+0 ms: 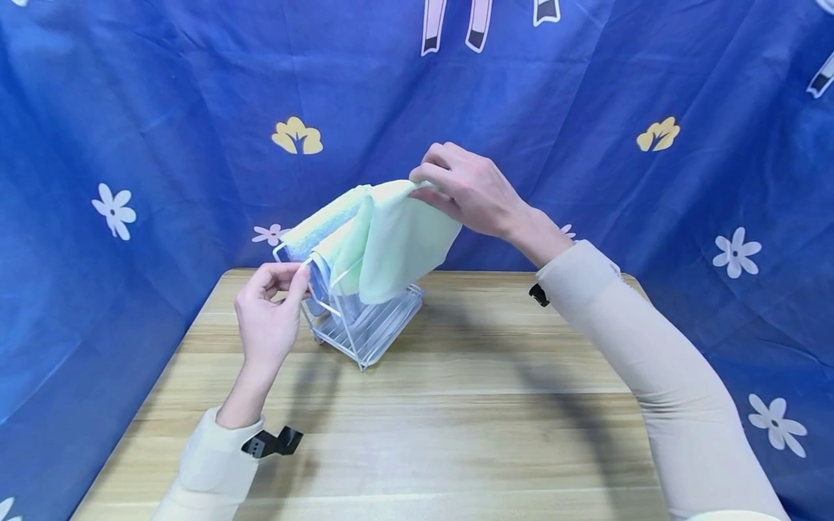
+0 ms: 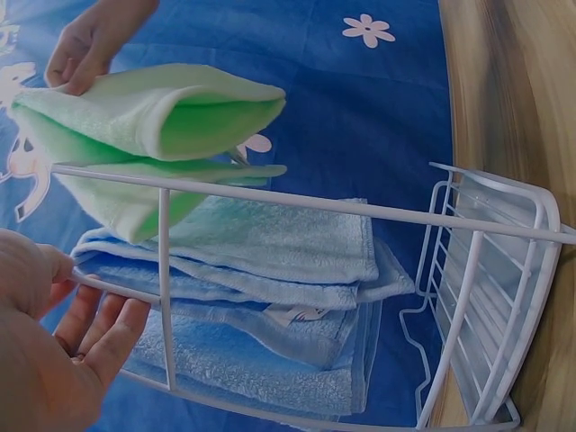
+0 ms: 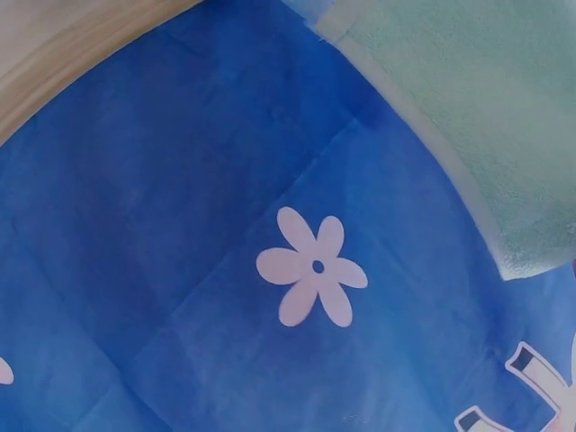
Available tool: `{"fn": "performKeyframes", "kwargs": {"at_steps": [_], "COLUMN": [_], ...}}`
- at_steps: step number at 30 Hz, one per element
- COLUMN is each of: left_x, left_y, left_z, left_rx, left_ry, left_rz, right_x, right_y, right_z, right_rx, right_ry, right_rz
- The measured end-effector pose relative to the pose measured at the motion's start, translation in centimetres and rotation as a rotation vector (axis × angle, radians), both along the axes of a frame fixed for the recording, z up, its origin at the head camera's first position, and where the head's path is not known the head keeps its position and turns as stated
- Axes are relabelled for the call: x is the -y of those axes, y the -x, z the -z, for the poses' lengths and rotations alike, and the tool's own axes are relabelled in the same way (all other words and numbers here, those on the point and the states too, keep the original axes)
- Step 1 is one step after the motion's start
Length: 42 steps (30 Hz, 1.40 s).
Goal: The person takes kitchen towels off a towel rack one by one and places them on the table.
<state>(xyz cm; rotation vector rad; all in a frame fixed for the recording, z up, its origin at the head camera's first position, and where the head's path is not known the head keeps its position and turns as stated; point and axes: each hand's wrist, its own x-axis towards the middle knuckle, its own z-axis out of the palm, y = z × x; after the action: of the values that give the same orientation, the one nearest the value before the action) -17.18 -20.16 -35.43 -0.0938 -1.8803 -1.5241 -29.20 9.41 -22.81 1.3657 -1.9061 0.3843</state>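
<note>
A white wire rack [image 1: 339, 307] stands on the table, with blue towels [image 2: 270, 261] hanging folded over its bars. My right hand [image 1: 465, 188] pinches the upper edge of a light green towel [image 1: 407, 246], which drapes in a fold over the front bar. In the left wrist view the green towel [image 2: 193, 117] bulges above the rack's rail, its layers parted. My left hand [image 1: 270, 307] grips the rack's end bar between thumb and fingers. Only a corner of the green towel [image 3: 486, 117] shows in the right wrist view, with the hand out of frame.
The rack's base is a slatted tray [image 1: 384, 322] resting on the wood-grain table [image 1: 456, 420]. Behind and at both sides hangs a blue curtain [image 1: 215, 123] printed with flowers, close to the table's back edge.
</note>
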Motion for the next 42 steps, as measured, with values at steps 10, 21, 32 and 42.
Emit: {"fn": "performKeyframes", "kwargs": {"at_steps": [10,21,32,42], "left_x": [0.0,-0.1,-0.1,0.0], "left_y": [0.0,-0.1,0.1,0.0], "left_z": [0.1,0.0,-0.1,0.0], "left_rx": [0.012,0.007,-0.014,-0.011], "left_ry": [0.004,-0.001,-0.019,-0.009], "left_rz": [-0.01,-0.003,0.017,0.004], "right_x": [1.2,1.6,0.3,-1.7], "right_y": [-0.1,-0.6,-0.8,-1.1], "right_z": [-2.2,-4.7,-6.1,-7.2], "right_rx": [-0.047,-0.073,-0.094,-0.105], "right_ry": [-0.045,-0.087,-0.043,-0.001], "right_rz": [-0.006,0.01,0.02,0.077]}}
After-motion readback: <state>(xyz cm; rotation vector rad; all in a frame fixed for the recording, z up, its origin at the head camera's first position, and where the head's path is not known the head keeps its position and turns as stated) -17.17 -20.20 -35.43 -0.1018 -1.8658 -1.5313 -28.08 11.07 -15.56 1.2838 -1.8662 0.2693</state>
